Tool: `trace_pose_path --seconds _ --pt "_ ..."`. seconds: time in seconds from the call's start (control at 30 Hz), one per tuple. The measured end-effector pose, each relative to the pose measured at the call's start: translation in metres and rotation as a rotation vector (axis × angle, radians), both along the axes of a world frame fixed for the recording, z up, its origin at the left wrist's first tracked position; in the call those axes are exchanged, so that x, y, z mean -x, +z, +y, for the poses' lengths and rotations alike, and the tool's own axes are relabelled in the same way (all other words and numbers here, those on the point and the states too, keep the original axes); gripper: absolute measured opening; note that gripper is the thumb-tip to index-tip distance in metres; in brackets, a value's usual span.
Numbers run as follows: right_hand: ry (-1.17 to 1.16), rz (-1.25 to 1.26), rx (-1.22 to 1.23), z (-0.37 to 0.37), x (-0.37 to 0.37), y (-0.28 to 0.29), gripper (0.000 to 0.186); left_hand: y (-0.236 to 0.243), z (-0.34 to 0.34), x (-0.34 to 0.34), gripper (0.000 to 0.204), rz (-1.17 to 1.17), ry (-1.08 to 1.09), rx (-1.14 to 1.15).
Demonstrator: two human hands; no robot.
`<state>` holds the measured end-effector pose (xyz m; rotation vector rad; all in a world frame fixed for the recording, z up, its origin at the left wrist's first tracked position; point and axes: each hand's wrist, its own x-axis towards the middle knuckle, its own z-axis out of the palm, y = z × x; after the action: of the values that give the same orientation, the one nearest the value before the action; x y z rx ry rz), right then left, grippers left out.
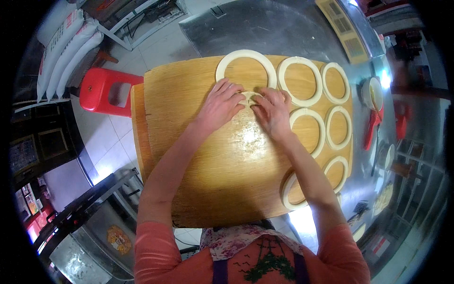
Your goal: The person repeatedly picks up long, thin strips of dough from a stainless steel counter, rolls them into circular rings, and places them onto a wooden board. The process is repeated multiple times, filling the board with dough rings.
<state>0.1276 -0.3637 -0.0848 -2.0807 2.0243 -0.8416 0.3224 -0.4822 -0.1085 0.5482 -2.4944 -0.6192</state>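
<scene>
pinching | left hand [221, 104] + right hand [273, 109], both gripping dough ring [246, 53] | near section between them

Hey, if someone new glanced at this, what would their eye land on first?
Probably the smooth, cream-coloured, dough-like rings gathered toward the right of the broad, golden-brown wooden board. Near the board's far edge, one large, pale, round ring draws the eye too, because the bare left hand and bare right hand meet at its near side. Next might come the glossy, bright red stool, left of the board.
</scene>
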Motion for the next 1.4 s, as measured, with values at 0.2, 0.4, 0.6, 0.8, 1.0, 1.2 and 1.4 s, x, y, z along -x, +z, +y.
trace_pose_path --seconds 0.2,0.4,0.6,0.8,1.0,1.2,1.4 --pt "-0.064 -0.126 0.013 -0.009 0.003 -0.012 0.015 -0.001 0.002 0.012 0.017 0.028 0.033 -0.060" --pt "-0.117 -0.203 0.024 -0.007 -0.004 -0.019 0.009 -0.007 0.007 0.018 0.015 0.063 0.042 -0.068" --pt "-0.084 -0.156 0.051 -0.008 -0.009 -0.017 0.010 -0.009 0.010 0.020 0.015 0.085 0.040 -0.061" --pt "-0.026 -0.062 0.060 -0.006 -0.008 -0.015 0.014 -0.012 0.010 0.019 0.017 0.119 0.028 -0.070" --pt "-0.138 -0.107 0.054 -0.003 -0.019 -0.001 0.022 -0.003 0.013 0.010 0.032 0.016 0.110 -0.105" --pt "-0.072 -0.102 0.138 -0.006 -0.020 -0.014 0.023 0.004 0.008 0.005 0.046 0.053 0.110 -0.292" --pt "-0.050 -0.092 0.091 -0.006 -0.019 -0.010 0.017 0.006 0.006 0.008 0.057 0.009 0.092 -0.372"
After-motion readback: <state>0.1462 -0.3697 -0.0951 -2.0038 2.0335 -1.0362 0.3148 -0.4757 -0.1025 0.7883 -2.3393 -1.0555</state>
